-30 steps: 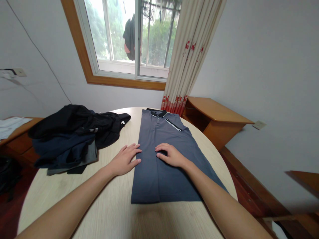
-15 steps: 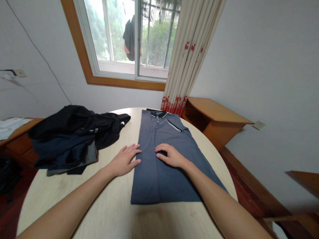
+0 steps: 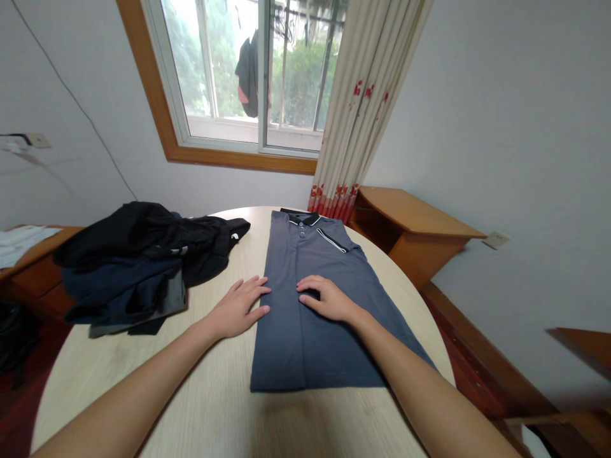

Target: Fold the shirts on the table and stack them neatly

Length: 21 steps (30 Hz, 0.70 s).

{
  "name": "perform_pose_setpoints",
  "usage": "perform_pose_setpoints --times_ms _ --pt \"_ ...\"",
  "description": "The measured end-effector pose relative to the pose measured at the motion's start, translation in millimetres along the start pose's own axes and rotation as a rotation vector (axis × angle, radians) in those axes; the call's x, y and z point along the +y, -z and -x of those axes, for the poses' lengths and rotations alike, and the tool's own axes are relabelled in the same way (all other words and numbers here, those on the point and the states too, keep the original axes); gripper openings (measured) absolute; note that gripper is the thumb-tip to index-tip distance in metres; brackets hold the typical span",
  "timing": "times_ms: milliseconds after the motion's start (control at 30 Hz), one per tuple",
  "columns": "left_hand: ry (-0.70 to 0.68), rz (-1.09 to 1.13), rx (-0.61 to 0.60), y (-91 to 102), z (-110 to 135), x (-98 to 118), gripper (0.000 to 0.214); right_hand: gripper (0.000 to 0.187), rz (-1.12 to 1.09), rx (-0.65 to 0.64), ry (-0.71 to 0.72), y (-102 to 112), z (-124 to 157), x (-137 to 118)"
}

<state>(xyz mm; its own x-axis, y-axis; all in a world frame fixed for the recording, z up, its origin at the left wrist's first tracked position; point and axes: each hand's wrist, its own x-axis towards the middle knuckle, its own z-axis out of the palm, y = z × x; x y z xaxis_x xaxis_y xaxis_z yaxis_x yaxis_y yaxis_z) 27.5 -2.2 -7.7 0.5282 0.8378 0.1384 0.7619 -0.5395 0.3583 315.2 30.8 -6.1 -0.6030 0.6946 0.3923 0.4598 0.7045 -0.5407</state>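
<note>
A grey-blue polo shirt [image 3: 344,343] lies flat on the round table, its dark collar with a white stripe toward the window. The shirt's left side is folded inward in a long straight strip, while a sleeve with black and white trim shows at the right. My left hand [image 3: 242,308] rests at the folded left edge, fingers spread and fingertips touching the cloth. On the shirt, near the inner edge of the folded strip, lies my right hand [image 3: 327,299], its fingers loosely curved with thumb and fingers apart. Neither hand grips anything.
A heap of dark clothes [image 3: 143,254] covers the left part of the pale wooden table [image 3: 200,394]. Beyond the table hang a patterned curtain [image 3: 367,108] and a window. A wooden desk [image 3: 420,219] stands close to the right, another piece of furniture at far left.
</note>
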Motion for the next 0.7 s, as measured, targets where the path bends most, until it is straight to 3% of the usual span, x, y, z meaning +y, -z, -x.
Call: perform_pose_setpoints --times_ms 267,433,700 --pt "-0.012 0.009 0.021 -1.5 0 -2 0.048 0.016 -0.001 0.002 0.005 0 0 0" --pt "-0.007 0.006 0.024 -1.6 0 -1 0.048 0.026 0.081 0.000 -0.024 -3 1 2" --pt "0.008 0.011 -0.004 0.8 0 1 0.050 0.054 0.273 -0.016 -0.359 -4 6 20"
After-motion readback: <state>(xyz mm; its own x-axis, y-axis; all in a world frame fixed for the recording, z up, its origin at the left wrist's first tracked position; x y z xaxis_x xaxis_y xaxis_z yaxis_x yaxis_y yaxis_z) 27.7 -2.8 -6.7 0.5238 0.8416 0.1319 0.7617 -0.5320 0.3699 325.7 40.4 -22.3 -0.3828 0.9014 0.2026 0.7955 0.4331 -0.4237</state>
